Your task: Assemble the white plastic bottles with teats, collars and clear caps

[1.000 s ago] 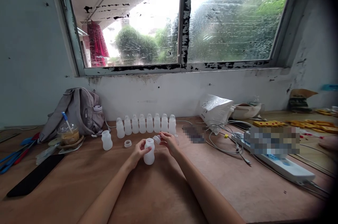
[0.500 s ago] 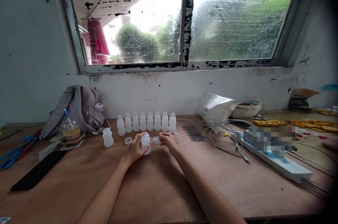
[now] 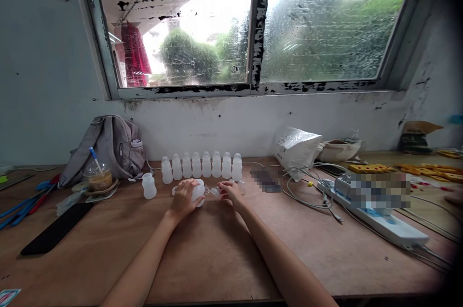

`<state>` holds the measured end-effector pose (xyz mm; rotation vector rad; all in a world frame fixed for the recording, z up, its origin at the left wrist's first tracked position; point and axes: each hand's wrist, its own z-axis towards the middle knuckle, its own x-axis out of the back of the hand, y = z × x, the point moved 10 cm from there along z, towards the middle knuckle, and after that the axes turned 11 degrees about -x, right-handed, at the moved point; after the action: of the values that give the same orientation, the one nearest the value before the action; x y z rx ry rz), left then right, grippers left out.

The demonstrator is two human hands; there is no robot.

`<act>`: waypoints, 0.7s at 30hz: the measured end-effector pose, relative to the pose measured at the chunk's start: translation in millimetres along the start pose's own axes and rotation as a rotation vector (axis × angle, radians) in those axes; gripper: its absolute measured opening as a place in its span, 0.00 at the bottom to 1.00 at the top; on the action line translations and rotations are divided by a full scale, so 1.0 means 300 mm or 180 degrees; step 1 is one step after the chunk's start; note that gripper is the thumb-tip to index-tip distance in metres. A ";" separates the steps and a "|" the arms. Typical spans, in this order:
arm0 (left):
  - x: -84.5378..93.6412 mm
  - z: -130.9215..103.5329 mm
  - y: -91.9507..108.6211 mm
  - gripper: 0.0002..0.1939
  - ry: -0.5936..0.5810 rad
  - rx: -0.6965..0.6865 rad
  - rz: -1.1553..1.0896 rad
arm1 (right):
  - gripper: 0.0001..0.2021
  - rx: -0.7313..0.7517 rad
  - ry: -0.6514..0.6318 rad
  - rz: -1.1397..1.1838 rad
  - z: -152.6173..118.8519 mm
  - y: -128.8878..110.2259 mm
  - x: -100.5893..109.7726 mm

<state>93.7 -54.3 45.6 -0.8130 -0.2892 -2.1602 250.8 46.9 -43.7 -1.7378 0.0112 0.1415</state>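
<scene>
My left hand [image 3: 185, 197] is wrapped round a frosted white baby bottle [image 3: 198, 192] whose upper end shows beside the fingers. Just to the right, my right hand [image 3: 230, 192] pinches a small clear plastic piece [image 3: 216, 192], perhaps a cap or a nipple part; its exact kind is too small to tell. A white ring [image 3: 174, 191] lies partly hidden behind my left fingers. Behind the hands stands a row of several frosted bottles [image 3: 196, 165] with tops on. One bottle without a top [image 3: 148, 186] stands to the left.
On the left are a grey backpack [image 3: 112, 148], an iced drink cup [image 3: 99, 177], blue and red tools [image 3: 34, 201] and a black flat strip [image 3: 58, 230]. To the right lie a white bag [image 3: 297, 150], cables [image 3: 307, 198] and a power strip [image 3: 394, 227].
My left hand has turned over the bottle, so the fingers cover more of it and the bottle tilts. My right hand stays nearly in place with the clear piece. The view has shifted slightly.
</scene>
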 end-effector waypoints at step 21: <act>0.169 -0.014 -0.545 0.20 -0.1089 0.1290 0.1851 | 0.05 0.0352 0.0073 -0.0871 -0.027 -0.027 -0.043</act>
<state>-54.9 21.1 84.5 -0.8909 -0.5650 -1.3596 239.4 39.3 -33.2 -1.6132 -0.1976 -0.0790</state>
